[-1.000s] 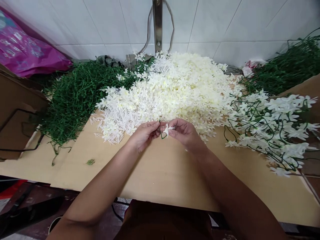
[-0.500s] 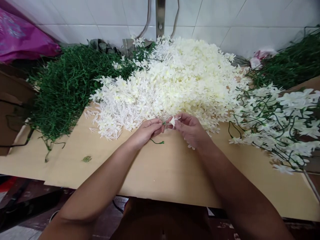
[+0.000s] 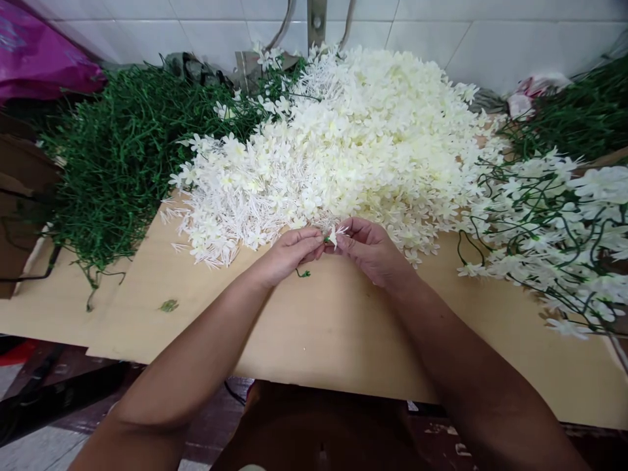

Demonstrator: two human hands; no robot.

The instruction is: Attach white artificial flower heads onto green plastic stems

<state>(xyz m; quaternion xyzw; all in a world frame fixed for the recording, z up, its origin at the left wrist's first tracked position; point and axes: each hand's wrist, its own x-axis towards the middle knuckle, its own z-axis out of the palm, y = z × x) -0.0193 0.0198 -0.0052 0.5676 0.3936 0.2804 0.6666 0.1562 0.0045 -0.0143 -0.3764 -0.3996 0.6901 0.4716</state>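
Note:
My left hand [image 3: 300,251] is closed in a pinch on a green plastic stem [image 3: 304,273], whose lower end curls out below the fingers. Facing it, my right hand [image 3: 366,247] pinches a small white artificial flower [image 3: 334,238]. The flower meets the tip of the stem between the two hands; whether it is seated on it I cannot tell. Just behind my hands spreads a big heap of loose white artificial flowers [image 3: 363,150], with pale stamen pieces [image 3: 230,219] along its near left side.
A pile of green stems [image 3: 122,157] lies at the left beside a cardboard box [image 3: 19,190]. On the right are flowers on stems [image 3: 549,242] and more green stems [image 3: 583,118]. A purple bag [image 3: 44,59] sits at the back left. White tiles [image 3: 422,39] back the cardboard-covered table [image 3: 294,340].
The flower in my right hand has come closer to the stem tip, and my hands are nearer each other. The view has tilted down slightly.

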